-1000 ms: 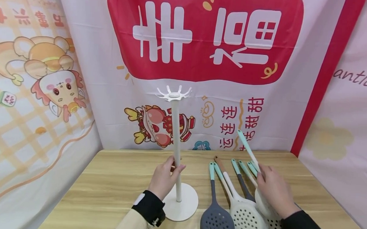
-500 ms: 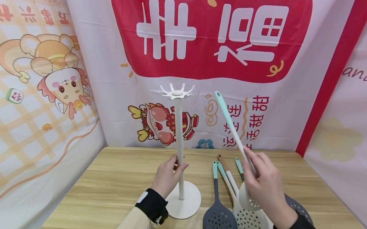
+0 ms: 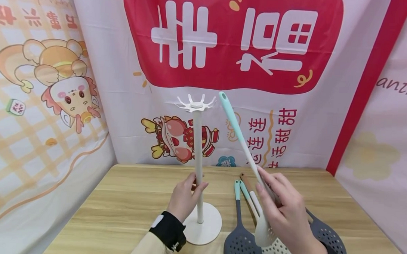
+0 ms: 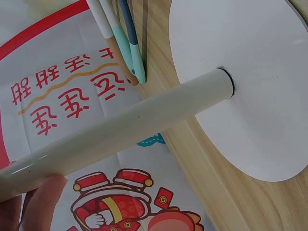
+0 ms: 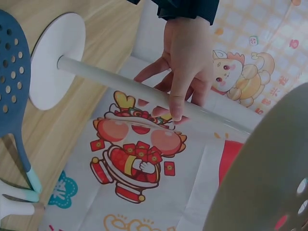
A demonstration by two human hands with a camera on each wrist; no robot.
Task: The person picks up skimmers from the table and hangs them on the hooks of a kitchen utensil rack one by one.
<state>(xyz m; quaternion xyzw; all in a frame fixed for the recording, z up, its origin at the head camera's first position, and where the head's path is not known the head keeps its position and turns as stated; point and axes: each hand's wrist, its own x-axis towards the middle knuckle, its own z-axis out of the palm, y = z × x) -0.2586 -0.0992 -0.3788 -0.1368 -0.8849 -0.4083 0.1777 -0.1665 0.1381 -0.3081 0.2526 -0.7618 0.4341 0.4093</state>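
What just changes is the height and place of the perforated skimmer (image 3: 249, 157): I carry it up and to the left, and the mint end of its handle (image 3: 231, 115) now shows just beside the crown of hooks (image 3: 196, 104) on the white stand (image 3: 198, 141). For the work, I judge, this means the lifting is mostly done and the matter becomes one of aim — though how near the two are in depth, I cannot tell.

My right grip (image 3: 284, 212) is curled round the lower shaft, with the skimmer's head hanging beneath. My left grip (image 3: 184, 197) holds the pole between thumb and fingers, and the round base (image 3: 203, 228) sits flat on the surface (image 3: 113, 213).

Compared with one second ago, the handle's end has left the right side, where it was lower and away from the hooks. The dark grey utensil (image 3: 329, 234) at the right, mostly covered then, now shows well past my forearm. The stand remains upright — my left grip keeps the same place on it — and the grey slotted turner (image 3: 242, 244) lies unmoved.
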